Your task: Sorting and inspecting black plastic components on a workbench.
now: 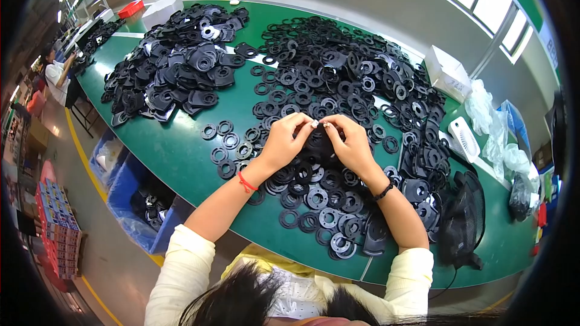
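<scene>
Both the left hand (284, 140) and right hand (351, 143) pinch one black rubber ring (319, 139) between them. Loose black rings (314, 199) crowd beneath, heaps beyond, on the green tabletop (181, 151); a white fan (465, 139) sits rightward.

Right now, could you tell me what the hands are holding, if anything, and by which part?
Both hands, left and right, pinch one black rubber piece between them, fingertips on its upper edge. Which part exactly cannot be told.

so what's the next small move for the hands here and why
Probably pull the black ring apart and drop it with the loose rings below: both hands, left and right, pinch it together above that pile.
</scene>
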A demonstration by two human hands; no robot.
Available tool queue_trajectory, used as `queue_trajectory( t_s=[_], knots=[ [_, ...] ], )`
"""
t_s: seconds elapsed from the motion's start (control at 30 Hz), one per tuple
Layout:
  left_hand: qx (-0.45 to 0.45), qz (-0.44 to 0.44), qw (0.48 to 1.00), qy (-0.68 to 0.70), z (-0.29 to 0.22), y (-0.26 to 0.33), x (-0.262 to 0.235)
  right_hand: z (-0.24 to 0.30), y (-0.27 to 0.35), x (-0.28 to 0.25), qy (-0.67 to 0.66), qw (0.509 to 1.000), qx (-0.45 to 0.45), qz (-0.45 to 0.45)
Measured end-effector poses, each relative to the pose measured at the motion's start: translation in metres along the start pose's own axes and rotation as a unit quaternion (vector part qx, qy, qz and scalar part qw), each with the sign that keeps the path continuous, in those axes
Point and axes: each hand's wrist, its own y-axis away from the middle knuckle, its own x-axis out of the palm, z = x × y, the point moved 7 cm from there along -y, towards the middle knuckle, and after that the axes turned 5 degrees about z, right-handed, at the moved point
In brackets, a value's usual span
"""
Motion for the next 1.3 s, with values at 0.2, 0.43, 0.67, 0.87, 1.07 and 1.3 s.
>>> queue_trajectory(
  t_s=[0.2,0.43,0.67,0.87,1.07,1.3],
  knots=[
    [0.003,0.024,0.998,-0.050,-0.002,0.001,0.003,-0.002,0.002,0.006,0.017,0.996,0.069,0.054],
    [-0.013,0.006,1.000,-0.024,-0.003,0.003,0.003,-0.003,0.003,0.007,-0.008,0.997,0.072,0.036],
    [-0.108,0.062,0.973,0.195,0.026,0.000,0.014,-0.036,0.004,-0.001,-0.118,0.984,0.124,-0.059],
    [-0.139,0.170,0.939,0.265,0.027,0.004,0.027,-0.032,0.001,0.000,-0.179,0.972,0.155,-0.017],
    [-0.131,-0.115,0.949,0.263,0.058,-0.015,-0.063,-0.034,-0.006,-0.018,-0.200,0.973,0.112,-0.037],
    [-0.136,-0.265,0.809,0.507,0.092,-0.006,-0.111,-0.034,-0.012,-0.023,-0.086,0.991,0.102,-0.015]
  ],
)
